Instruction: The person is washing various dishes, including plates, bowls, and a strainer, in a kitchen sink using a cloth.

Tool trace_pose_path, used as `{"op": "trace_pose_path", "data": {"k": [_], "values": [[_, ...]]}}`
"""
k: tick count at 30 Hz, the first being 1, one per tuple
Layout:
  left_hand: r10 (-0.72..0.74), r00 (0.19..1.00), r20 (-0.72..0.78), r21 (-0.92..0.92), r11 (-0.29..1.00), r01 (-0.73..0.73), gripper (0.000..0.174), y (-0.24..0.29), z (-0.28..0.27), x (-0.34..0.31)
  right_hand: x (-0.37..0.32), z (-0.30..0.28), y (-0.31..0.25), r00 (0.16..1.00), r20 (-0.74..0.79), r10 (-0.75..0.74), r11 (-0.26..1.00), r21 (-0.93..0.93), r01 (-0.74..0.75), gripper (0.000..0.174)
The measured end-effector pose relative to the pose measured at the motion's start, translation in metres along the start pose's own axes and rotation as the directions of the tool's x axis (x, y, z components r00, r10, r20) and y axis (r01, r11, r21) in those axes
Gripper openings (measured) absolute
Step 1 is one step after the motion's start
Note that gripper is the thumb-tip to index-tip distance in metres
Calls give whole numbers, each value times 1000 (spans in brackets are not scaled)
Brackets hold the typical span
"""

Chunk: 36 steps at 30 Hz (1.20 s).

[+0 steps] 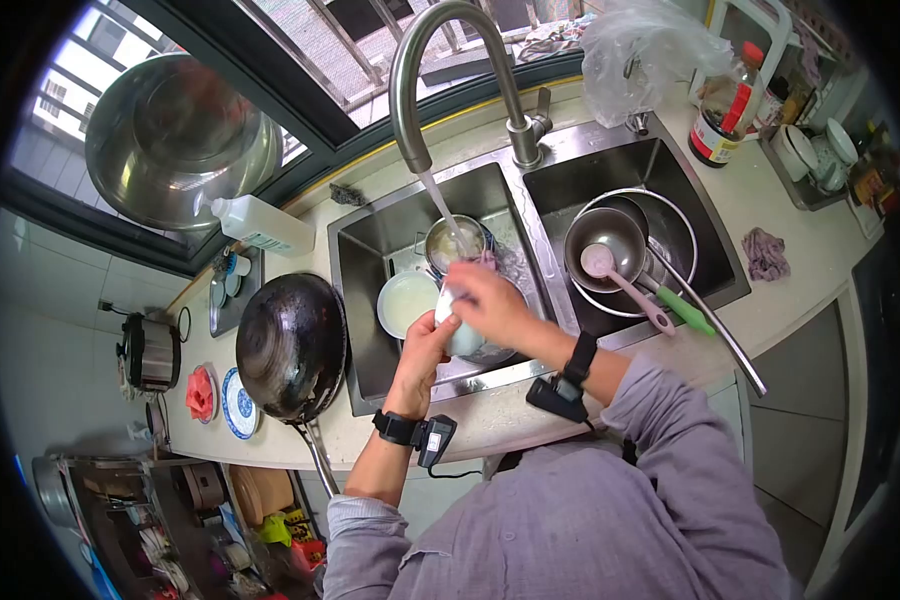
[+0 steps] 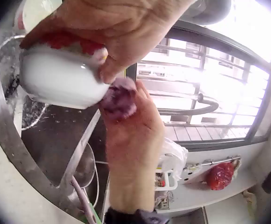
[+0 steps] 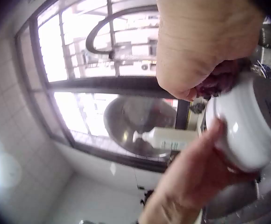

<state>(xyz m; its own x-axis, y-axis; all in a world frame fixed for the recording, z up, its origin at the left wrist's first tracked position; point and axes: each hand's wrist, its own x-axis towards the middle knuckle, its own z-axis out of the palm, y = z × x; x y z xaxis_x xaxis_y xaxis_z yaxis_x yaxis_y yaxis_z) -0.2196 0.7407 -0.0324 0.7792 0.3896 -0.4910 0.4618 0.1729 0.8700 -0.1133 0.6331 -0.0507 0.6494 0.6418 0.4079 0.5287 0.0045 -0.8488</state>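
Note:
A white bowl (image 2: 63,77) with red decoration is tilted on its side over the left sink basin; its base shows in the right wrist view (image 3: 252,121). My left hand (image 1: 422,362) grips it by the rim, thumb on the outer wall (image 2: 112,28). Against the bowl, my right hand (image 1: 490,305) holds a bunched purple cloth (image 2: 120,99), also partly visible under the fingers in the right wrist view (image 3: 219,79). Water runs from the faucet (image 1: 407,130) into a small metal pot (image 1: 440,250) just beyond the hands.
Another white bowl (image 1: 406,303) sits in the left basin. The right basin holds a metal pan (image 1: 595,235), a pink ladle (image 1: 625,284) and a green handle (image 1: 685,311). A black wok (image 1: 285,350) lies left of the sink. On the right counter is a crumpled cloth (image 1: 765,254).

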Motion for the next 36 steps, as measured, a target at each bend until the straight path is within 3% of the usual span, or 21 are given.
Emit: {"op": "trace_pose_path", "data": {"k": [1,3,5,7,8,9,11,14,15,17,19,20,21,22,25,26,27,29,31,34,36], "values": [[0,1000,-1,-1,1000,0,20,4,1,-2,-6,6,-3,978,24,-208,953,-219,208,26],[-22,999,-27,41,999,23,20,10,3,-6,-7,7,-1,980,60,-192,941,-272,201,26],[-30,999,30,3,1000,30,24,11,-10,-7,4,6,18,997,-46,69,997,-23,-70,25],[-38,996,85,-39,998,42,29,13,-14,-13,9,-1,40,991,-48,127,991,47,-124,27],[-42,991,126,-224,972,70,34,18,-13,-17,9,-8,42,924,40,381,838,406,-364,29],[-35,985,166,-400,911,100,40,21,-13,-19,9,-15,41,801,216,558,510,671,-537,32],[44,965,259,-479,874,88,48,17,-13,-14,-1,-17,30,771,230,595,473,675,-566,38],[85,957,279,-773,612,171,47,26,2,-3,-18,-7,15,717,140,683,289,850,-440,48],[87,957,277,-773,611,168,47,26,2,6,-23,4,22,719,140,681,290,850,-440,48],[81,959,272,-815,550,184,47,28,3,23,-30,26,35,920,-221,323,901,370,-227,53],[33,978,204,-789,597,144,43,27,3,35,-26,20,3,927,-300,224,945,300,-131,55],[238,870,433,-835,469,288,42,4,-12,59,-23,16,-5,954,-274,121,974,218,-61,54],[453,678,578,-815,361,454,41,-8,-20,72,-21,14,-10,971,-237,20,990,139,14,53],[-35,994,102,-771,629,102,36,22,11,49,-17,16,-9,972,-231,-38,994,88,60,46],[-20,999,-49,-676,736,-18,35,27,29,43,1,7,-7,973,-109,-203,979,-24,201,40],[-1,999,35,-662,749,23,35,10,20,55,9,-1,-4,969,-87,-233,969,-98,225,35],[0,999,38,-660,751,25,35,14,22,49,18,-5,3,968,-91,-233,969,-101,224,35],[-111,992,56,-522,844,124,36,25,28,31,33,-7,23,989,-150,10,996,89,3,34],[-57,993,105,-548,830,105,37,26,30,28,39,-16,45,919,-29,394,849,395,-351,36],[-62,998,-27,-571,820,36,21,37,41,24,18,-13,47,900,-8,435,789,486,-377,42],[34,992,-119,-318,945,-70,28,22,31,37,8,-13,35,890,-12,456,733,573,-367,53]]}}
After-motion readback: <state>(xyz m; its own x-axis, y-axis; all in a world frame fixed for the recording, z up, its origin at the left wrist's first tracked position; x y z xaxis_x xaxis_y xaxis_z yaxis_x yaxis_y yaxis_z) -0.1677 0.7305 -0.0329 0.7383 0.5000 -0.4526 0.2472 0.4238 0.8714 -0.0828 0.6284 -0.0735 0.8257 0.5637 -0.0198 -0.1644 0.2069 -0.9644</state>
